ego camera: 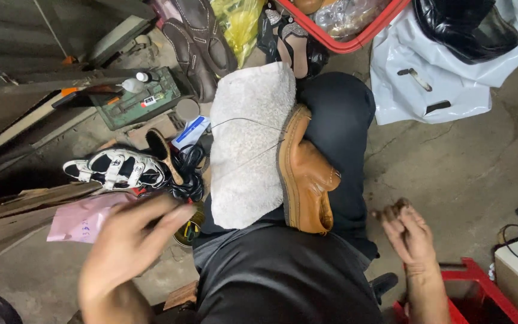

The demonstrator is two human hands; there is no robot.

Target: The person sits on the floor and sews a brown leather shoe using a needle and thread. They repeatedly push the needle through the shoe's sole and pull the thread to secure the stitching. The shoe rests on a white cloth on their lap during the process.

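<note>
Concrete floor [463, 174] clutter rings your lap, where the tan shoe [304, 174] lies lengthwise on a white towel [247, 144], sole leftward, between your blurred, open left hand [128, 246] and loosely curled, nearer right hand [406, 234].

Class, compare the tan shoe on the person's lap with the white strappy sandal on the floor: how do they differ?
The tan leather shoe is closed; the white sandal is open, with black-trimmed straps. The tan leather shoe lies on its side on the lap beside a white towel; the white sandal sits on the cluttered floor. Thread runs to the tan leather shoe; none reaches the white sandal. Neither is touched by a hand.
</note>
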